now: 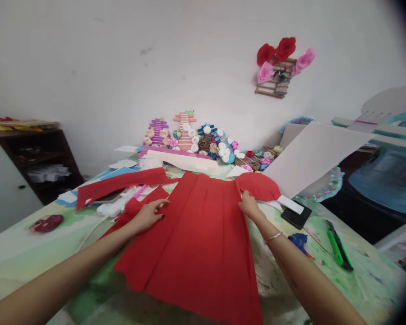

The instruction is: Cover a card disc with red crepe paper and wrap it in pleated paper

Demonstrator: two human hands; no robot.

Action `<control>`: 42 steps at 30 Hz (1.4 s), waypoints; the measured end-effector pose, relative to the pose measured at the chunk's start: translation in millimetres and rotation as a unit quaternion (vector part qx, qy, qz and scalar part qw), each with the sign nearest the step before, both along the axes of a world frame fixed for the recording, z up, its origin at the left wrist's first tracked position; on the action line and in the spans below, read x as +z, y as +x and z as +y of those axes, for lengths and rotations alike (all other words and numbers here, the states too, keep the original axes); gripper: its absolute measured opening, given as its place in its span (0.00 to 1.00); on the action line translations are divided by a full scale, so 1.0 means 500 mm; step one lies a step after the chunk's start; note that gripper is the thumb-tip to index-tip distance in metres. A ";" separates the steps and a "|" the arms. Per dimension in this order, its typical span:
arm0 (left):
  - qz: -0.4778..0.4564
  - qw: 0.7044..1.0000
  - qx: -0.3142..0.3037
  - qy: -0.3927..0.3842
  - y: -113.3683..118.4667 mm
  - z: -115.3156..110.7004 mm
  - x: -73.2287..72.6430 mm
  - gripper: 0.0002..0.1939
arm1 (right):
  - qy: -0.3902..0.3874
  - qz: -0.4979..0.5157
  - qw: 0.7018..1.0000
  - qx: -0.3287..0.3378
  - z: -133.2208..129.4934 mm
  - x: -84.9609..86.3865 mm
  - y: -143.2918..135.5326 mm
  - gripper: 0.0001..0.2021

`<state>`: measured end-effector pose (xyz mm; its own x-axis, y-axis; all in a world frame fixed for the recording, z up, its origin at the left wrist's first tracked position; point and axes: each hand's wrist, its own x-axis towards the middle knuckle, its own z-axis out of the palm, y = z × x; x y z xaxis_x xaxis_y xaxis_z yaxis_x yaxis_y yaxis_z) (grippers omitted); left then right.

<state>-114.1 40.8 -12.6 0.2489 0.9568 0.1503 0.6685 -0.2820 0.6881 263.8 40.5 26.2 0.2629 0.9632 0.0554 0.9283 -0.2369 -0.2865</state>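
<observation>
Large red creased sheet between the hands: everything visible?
The large red creased sheet looks matte and thin, paper or cloth, can't tell which. Lengthwise folds run down it; it appears wider at the near end. It lies spread over the green-and-white tabletop. The bare left hand touches its left side; the bare right hand is at its upper right edge.

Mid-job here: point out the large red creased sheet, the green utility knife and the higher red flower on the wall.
Large red creased sheet (pixel 199 234): head view, middle of its surface.
Green utility knife (pixel 339 246): head view, middle of its handle.
Higher red flower (pixel 286 48): head view, on its petals.
</observation>
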 end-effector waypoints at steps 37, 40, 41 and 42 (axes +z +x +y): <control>-0.200 0.937 -0.209 -0.193 -0.062 -0.103 0.052 0.31 | -0.126 0.409 0.887 0.174 -0.199 0.196 -0.048 0.09; -0.270 0.927 -0.172 -0.193 -0.100 -0.117 0.028 0.45 | -0.082 0.393 0.905 0.139 -0.069 0.192 -0.100 0.05; -0.245 0.946 -0.127 -0.169 -0.112 -0.121 0.018 0.49 | -0.076 0.389 0.910 0.120 -0.027 0.185 -0.115 0.06; -0.199 0.969 -0.063 -0.135 -0.123 -0.124 0.009 0.54 | -0.075 0.385 0.913 0.113 0.012 0.176 -0.127 0.06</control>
<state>-175.4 -21.4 -8.0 0.3395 0.9406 0.0074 0.3068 -0.1182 0.9444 200.0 46.5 114.1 -0.0374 0.9792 -0.1996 0.4964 -0.1551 -0.8542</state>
